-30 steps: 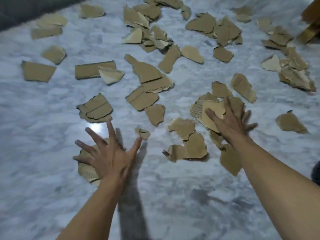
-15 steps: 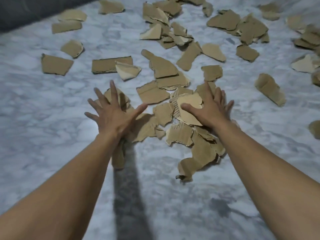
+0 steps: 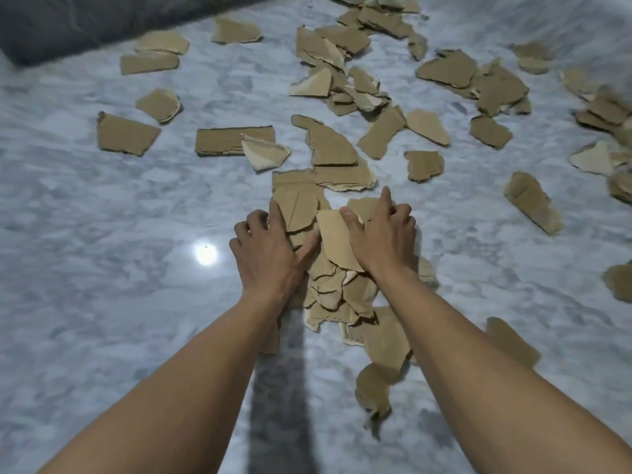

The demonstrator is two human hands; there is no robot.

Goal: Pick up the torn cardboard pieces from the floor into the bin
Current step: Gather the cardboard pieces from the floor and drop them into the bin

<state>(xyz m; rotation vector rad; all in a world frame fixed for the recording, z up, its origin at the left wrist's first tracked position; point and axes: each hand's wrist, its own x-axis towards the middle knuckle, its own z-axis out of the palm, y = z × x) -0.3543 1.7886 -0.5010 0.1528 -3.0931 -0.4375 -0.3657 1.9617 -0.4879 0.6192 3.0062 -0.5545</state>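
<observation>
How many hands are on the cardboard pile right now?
2. The left hand holds the pile from the left, fingers curled; the right hand holds it from the right, thumb on top. None seems hidden.

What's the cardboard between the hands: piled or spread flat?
Piled: left hand and right hand, fingers curled, hold a heap of overlapping pieces on the floor; other pieces lie scattered beyond.
</observation>
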